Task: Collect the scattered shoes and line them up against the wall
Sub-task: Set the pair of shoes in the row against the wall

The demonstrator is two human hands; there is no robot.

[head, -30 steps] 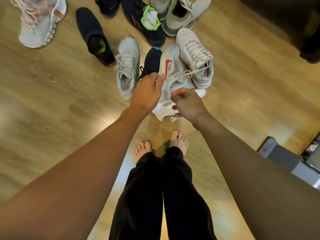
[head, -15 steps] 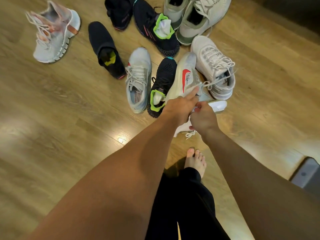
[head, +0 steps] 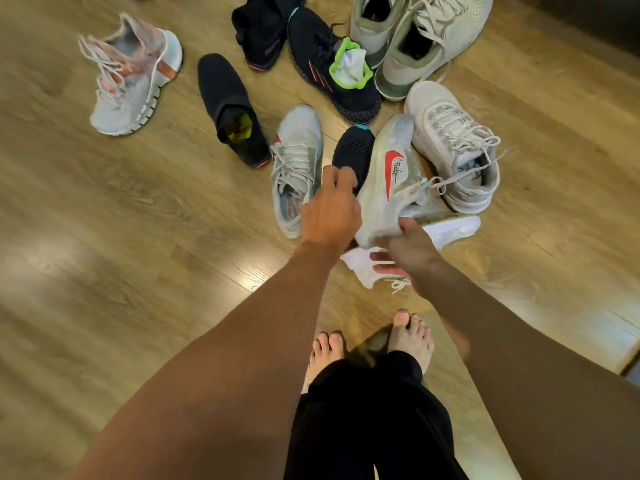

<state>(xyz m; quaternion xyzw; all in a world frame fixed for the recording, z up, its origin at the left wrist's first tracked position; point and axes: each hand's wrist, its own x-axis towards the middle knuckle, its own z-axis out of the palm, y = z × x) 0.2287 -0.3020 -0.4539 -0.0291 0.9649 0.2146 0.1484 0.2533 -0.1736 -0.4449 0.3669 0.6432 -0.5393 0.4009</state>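
One translucent sneaker (head: 391,181) fills the right hand (head: 410,252).

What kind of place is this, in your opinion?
Probably a room in a home, perhaps near the door. The floor is wood-look planks, the person stands on it with bare feet, and worn sneakers lie scattered, one white sneaker in the right hand.

free 7-9 o'clock: bare wooden plank floor (head: 104,237)
free 3-4 o'clock: same floor
blocked 11-2 o'clock: black knit slip-on shoe (head: 227,102), grey laced sneaker (head: 298,157), white red-swoosh sneaker (head: 391,178), white mesh sneaker (head: 450,143), packed close
gap 10-11 o'clock: floor strip between pink-grey knit sneaker (head: 133,74) and slip-on
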